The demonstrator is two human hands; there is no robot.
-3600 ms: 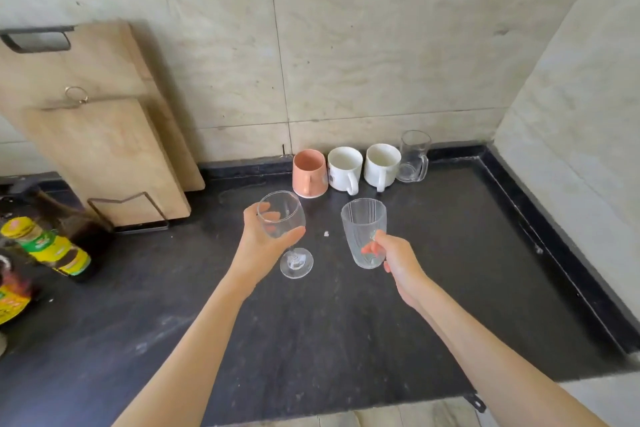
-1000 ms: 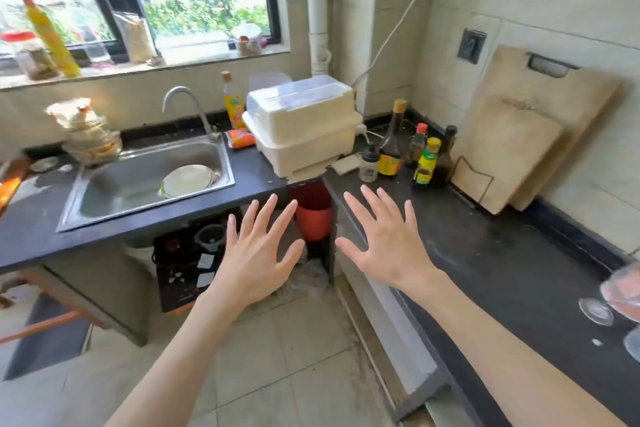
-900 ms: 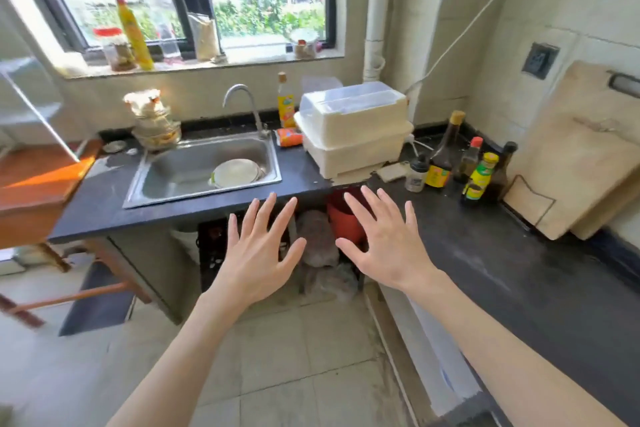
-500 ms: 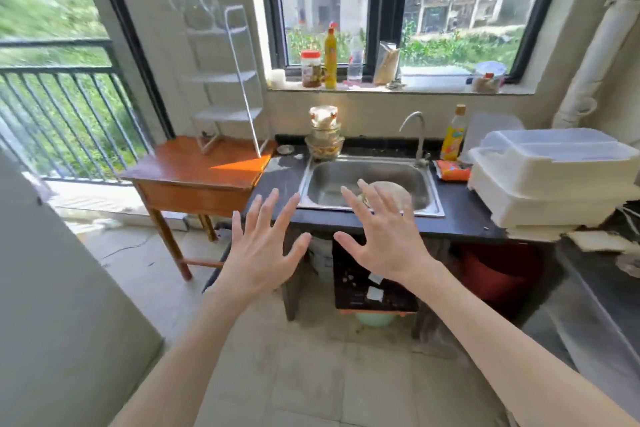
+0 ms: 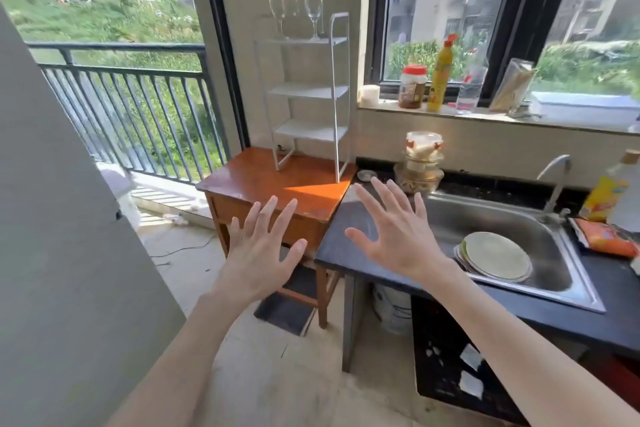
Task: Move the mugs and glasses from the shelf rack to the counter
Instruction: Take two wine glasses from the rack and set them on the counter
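A white wire shelf rack (image 5: 332, 87) stands on a small orange wooden table (image 5: 263, 180). On its top shelf stand clear wine glasses (image 5: 313, 12), upright; its three lower shelves hold nothing. My left hand (image 5: 261, 253) is open with fingers spread, held in the air in front of the table. My right hand (image 5: 391, 232) is open too, fingers spread, over the left end of the dark counter (image 5: 349, 229). Both hands hold nothing and are well short of the rack.
A steel sink (image 5: 540, 243) with plates (image 5: 495, 255) in it is set in the counter at right. Stacked bowls (image 5: 420, 163) stand behind it. Bottles and jars line the window sill (image 5: 440, 73). A balcony railing (image 5: 131, 107) is at left, a grey wall panel (image 5: 62, 253) nearer.
I have set both glasses down on the counter and turned left, past the sink, toward the rack. Both hands are now empty and spread; the rack is nearer and more central.
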